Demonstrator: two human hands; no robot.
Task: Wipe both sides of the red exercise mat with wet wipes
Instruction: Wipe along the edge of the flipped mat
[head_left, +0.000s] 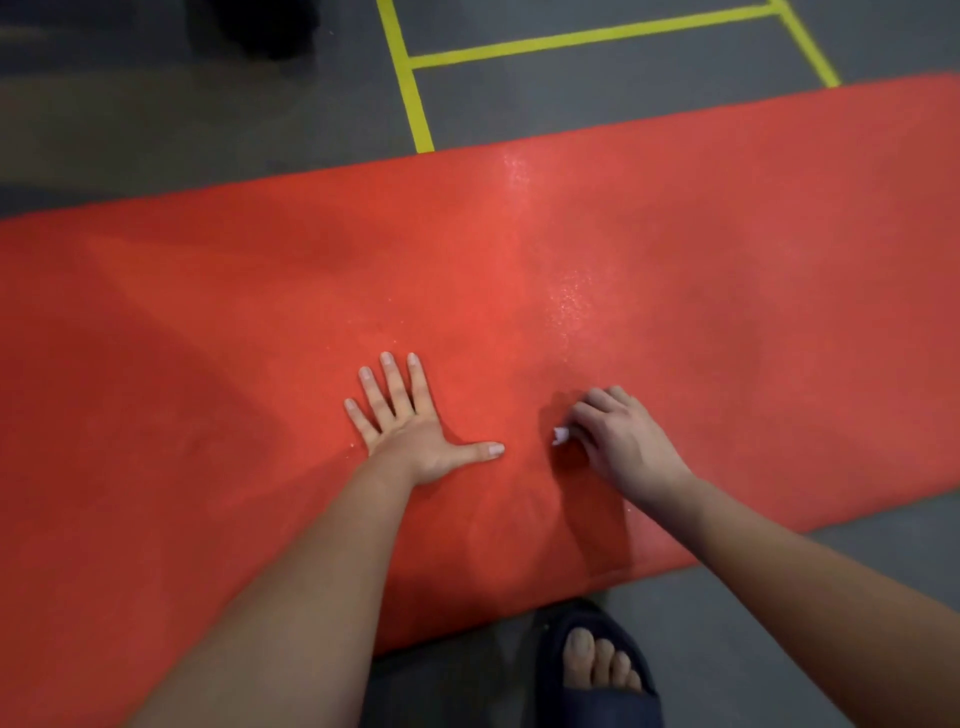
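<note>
The red exercise mat lies flat across the grey floor, filling most of the view. Wet, shiny patches glint on it near the middle and toward its far edge. My left hand presses flat on the mat with fingers spread and thumb out to the right. Just to its right, my right hand curls its fingers over a small white wet wipe and holds it against the mat; only a crumpled corner of the wipe shows.
Grey floor surrounds the mat, with yellow tape lines beyond its far edge. A dark object sits at the top left. My foot in a dark slide sandal stands on the floor at the mat's near edge.
</note>
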